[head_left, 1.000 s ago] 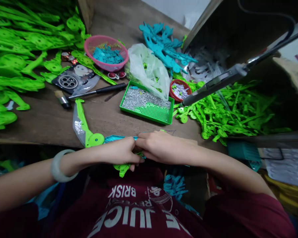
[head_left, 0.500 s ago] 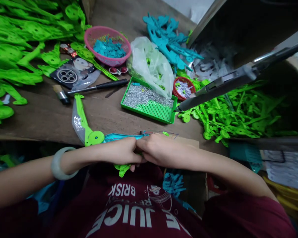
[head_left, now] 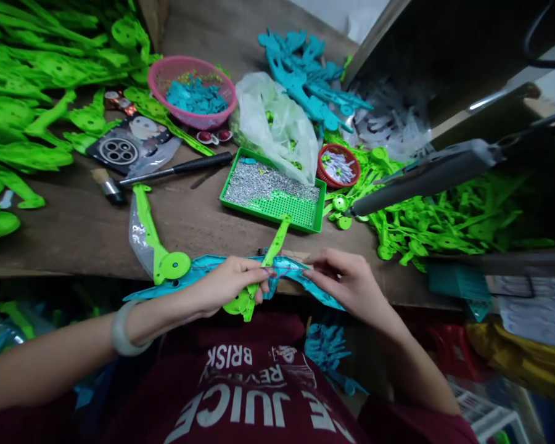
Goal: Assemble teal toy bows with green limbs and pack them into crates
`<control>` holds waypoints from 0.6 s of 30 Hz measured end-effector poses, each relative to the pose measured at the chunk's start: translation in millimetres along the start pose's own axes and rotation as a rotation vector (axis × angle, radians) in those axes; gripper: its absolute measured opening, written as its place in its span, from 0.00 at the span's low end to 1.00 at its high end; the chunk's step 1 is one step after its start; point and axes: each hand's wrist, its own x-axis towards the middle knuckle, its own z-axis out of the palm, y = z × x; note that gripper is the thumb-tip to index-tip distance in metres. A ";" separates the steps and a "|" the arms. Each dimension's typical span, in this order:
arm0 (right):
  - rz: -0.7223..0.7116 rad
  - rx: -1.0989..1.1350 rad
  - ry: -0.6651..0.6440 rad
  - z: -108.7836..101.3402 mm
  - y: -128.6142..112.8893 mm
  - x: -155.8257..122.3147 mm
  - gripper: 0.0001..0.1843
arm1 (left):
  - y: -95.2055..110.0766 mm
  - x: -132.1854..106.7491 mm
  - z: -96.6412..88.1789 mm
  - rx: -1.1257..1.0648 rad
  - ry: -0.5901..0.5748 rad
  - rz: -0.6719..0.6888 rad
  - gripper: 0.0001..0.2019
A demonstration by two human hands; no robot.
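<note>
A long blue plastic shell point(head_left: 324, 296) lies along the table's front edge with a thin dark wire running in it. My left hand point(head_left: 235, 277), below a pale bangle point(head_left: 124, 333), is closed around a bright green plastic arm point(head_left: 277, 242) that crosses the shell. The round lower end of that arm shows under my fingers. My right hand point(head_left: 346, 277) is pinched over the right part of the shell, and the wire reaches its fingertips. At the shell's left end sits another green arm point(head_left: 173, 268) with a clear, curved blade-like part.
A green tray point(head_left: 282, 213) of small metal screws stands ahead, beside a plastic bag point(head_left: 277, 117). Pink point(head_left: 192, 61) and red point(head_left: 337, 185) baskets hold small parts. A screwdriver-like tool point(head_left: 411, 179) hangs at right. Green parts point(head_left: 23, 92) are heaped left. A hammer-like tool point(head_left: 180, 166) lies on the table.
My hands, together before, are now apart, the right one having moved rightward. The green arm in my left hand now points up across the shell. The hanging tool has swung slightly right.
</note>
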 end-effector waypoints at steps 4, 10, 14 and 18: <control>0.012 0.000 0.148 3.6 13.5 -9.1 0.05 | 2.5 -0.2 7.2 0.175 -0.045 0.003 0.18; -0.217 -0.264 0.123 4.1 -4.9 -3.0 0.10 | 4.2 5.1 23.9 0.960 0.116 0.166 0.15; -0.363 -0.427 0.181 17.1 -29.1 -24.9 0.12 | 12.8 14.5 20.0 0.859 0.211 0.321 0.16; -0.375 -0.371 0.209 48.7 -5.5 -44.7 0.12 | 23.9 9.7 18.7 0.545 0.326 0.384 0.18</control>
